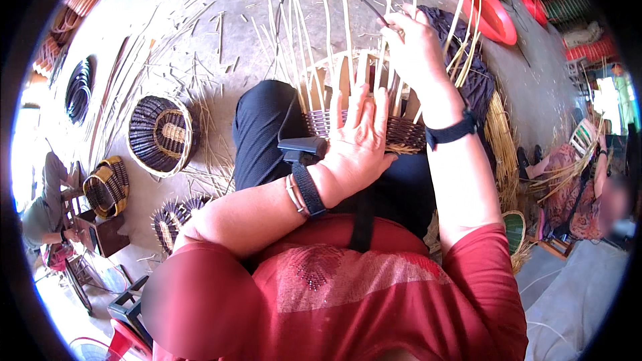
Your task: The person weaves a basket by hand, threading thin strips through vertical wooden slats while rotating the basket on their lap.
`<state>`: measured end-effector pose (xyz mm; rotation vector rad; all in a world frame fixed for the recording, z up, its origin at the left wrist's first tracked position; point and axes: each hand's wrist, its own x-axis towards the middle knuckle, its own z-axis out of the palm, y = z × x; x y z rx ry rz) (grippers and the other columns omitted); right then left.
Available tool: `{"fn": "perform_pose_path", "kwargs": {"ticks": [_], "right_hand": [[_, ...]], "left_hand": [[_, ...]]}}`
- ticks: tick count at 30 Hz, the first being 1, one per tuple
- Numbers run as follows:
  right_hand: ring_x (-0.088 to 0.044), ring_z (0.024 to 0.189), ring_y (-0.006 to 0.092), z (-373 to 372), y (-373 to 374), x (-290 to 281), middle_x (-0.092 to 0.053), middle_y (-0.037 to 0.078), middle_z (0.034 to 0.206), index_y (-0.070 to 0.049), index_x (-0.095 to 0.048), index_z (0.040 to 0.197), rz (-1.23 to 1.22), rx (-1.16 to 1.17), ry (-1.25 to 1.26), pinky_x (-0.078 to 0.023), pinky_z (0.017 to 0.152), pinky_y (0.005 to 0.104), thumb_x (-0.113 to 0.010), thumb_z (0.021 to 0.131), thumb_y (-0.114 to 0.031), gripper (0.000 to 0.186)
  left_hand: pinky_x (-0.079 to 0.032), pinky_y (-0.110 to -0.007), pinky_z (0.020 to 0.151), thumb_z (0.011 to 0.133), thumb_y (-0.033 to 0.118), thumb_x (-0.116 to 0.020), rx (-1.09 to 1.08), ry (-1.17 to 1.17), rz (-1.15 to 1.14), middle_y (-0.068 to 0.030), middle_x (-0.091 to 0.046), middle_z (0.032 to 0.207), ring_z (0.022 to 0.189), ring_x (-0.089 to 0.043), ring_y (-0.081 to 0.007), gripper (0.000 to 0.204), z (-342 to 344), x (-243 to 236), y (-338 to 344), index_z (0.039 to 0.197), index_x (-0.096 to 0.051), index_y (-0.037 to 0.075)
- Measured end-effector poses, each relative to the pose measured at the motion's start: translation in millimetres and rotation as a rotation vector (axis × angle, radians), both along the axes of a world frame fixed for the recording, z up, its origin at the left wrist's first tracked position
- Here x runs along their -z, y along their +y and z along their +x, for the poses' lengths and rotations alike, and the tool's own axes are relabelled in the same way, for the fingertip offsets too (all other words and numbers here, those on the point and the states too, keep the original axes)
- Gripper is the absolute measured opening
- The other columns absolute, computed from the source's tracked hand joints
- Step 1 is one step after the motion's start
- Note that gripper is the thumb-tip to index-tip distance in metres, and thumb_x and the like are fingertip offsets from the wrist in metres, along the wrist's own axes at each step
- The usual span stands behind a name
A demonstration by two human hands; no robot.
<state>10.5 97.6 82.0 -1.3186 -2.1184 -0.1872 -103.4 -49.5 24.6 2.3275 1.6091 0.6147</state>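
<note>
On my lap rests a half-woven basket (pixel 405 132), its low wall dark brown and purple, with tall pale stakes (pixel 346 20) standing up from it. My left hand (pixel 361 130) lies against the near wall, fingers stretched out and spread over the weave and the stakes' feet. Above the basket's right side, my right hand (pixel 414 43) is closed, pinching a dark weaving strand (pixel 364 1) among the stakes. That strand arcs up and over to the left, behind the stakes. Part of the wall is hidden under my left hand.
Left on the floor are a dark round basket (pixel 160 135), a yellow-and-dark basket (pixel 107 187) and a coil of dark strands (pixel 79 92). Cut scraps litter the floor. A red basin (pixel 493 17) and a pale straw bundle (pixel 501 154) lie right. Co-workers sit at both sides.
</note>
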Motion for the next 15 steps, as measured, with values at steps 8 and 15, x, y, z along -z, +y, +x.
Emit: {"fn": "perform_pose_path", "kwargs": {"ticks": [8, 15], "right_hand": [[-0.053, 0.061, 0.0039, 35, -86, -9, -0.063, 0.001, 0.084, -0.002, -0.059, 0.131, -0.557, -0.009, 0.995, -0.042, 0.050, 0.0204, -0.066, 0.099, -0.007, 0.034], [-0.029, 0.049, 0.0027, 95, -106, 24, -0.033, -0.009, 0.063, -0.004, -0.066, 0.113, -0.895, -0.045, 1.437, -0.026, 0.043, 0.0207, -0.056, 0.106, -0.018, 0.019]], "left_hand": [[-0.012, -0.062, 0.121, 0.075, 0.053, -0.079, 0.036, 0.101, 0.144, -0.0203, -0.050, 0.139, 0.147, -0.030, -0.0364, 0.104, -8, 24, 1, 0.156, -0.033, 0.007], [-0.018, -0.062, 0.120, 0.067, 0.065, -0.079, 0.396, 0.108, 0.217, -0.0140, -0.051, 0.139, 0.143, -0.039, -0.0301, 0.107, -42, 6, 42, 0.152, -0.040, 0.014]]}}
